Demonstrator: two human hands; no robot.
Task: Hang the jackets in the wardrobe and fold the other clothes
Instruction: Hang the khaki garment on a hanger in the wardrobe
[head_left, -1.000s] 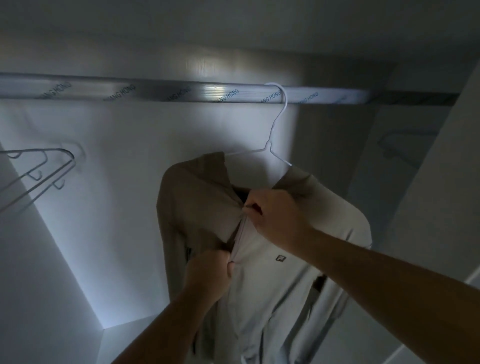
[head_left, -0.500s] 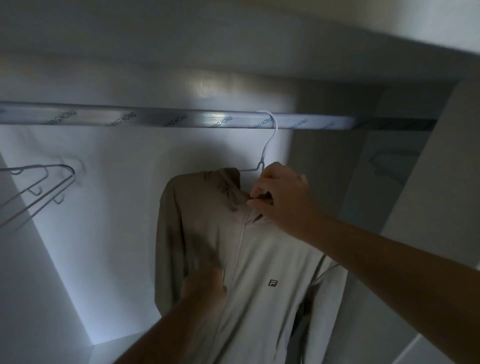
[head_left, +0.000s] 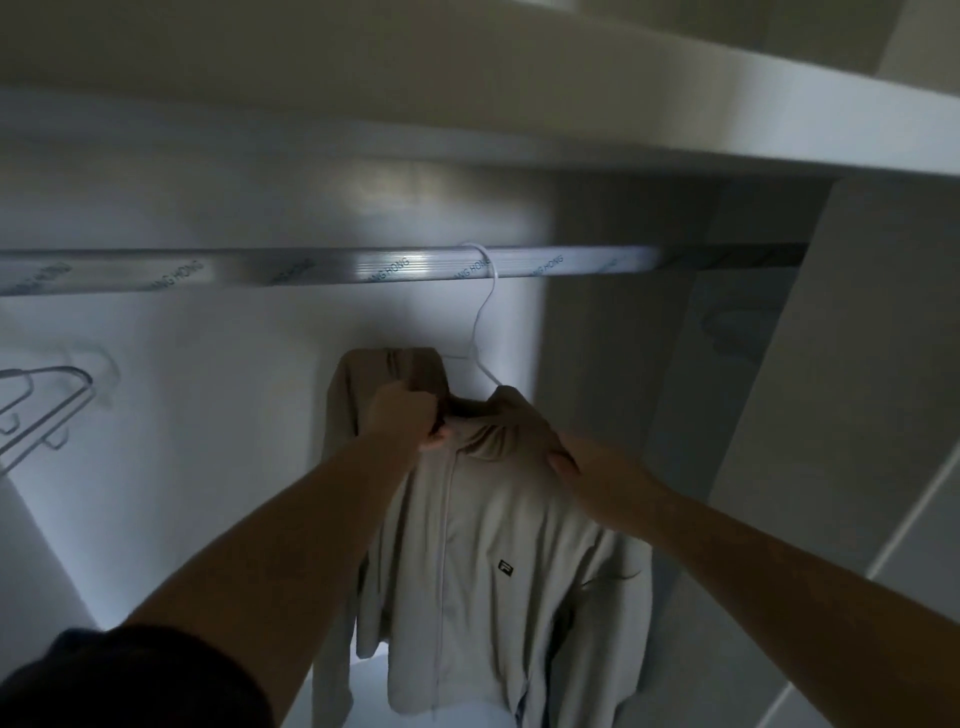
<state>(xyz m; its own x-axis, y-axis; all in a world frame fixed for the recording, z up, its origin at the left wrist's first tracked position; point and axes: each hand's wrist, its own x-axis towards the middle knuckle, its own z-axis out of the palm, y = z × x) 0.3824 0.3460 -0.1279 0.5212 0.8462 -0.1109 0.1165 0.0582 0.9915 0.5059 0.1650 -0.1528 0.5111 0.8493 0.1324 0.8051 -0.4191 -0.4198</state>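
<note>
A beige zip-up jacket (head_left: 488, 561) with a small dark chest logo hangs on a white wire hanger (head_left: 480, 317). The hanger's hook sits over the silver wardrobe rail (head_left: 322, 270). My left hand (head_left: 408, 415) is closed on the left side of the jacket's collar. On the right side of the collar, my right hand (head_left: 587, 467) grips the fabric near the shoulder. The zip runs closed down the front. The jacket's lower hem is cut off by the frame's bottom edge.
Empty wire hangers (head_left: 41, 410) hang at the far left of the wardrobe. A white shelf (head_left: 675, 124) runs above the rail. A white side panel (head_left: 841, 415) stands at the right. The interior is dim, lit from behind the jacket.
The jacket front went from open to zipped shut. My left hand rose from the lower front to the collar, and my right hand shifted from the zip top to the right shoulder.
</note>
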